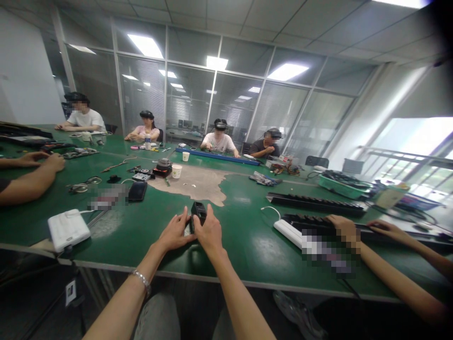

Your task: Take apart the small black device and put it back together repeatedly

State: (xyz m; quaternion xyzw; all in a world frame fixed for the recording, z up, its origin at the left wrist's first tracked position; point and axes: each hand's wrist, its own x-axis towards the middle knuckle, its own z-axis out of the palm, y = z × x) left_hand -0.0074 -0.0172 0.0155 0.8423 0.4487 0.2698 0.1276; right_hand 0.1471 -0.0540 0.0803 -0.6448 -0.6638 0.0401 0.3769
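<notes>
Over the near part of the green table, a small black box-shaped device (198, 210) stands between my two hands. My right hand (210, 232) is wrapped round its right side, thumb on the near face. My left hand (176, 232) closes on it from the left, fingertips along its side and thumb low near its base. A small pale patch shows between my left hand and the device; I cannot make out what it is. My palms hide the device's lower part.
A white power bank (69, 229) lies left, a black phone (138, 191) beyond it. Paper cups (176, 171) stand near a bare tan patch (198, 182). Right are a white power strip (288, 233), long black rails (314, 204) and a co-worker's hands (343, 229). Other people sit across the table.
</notes>
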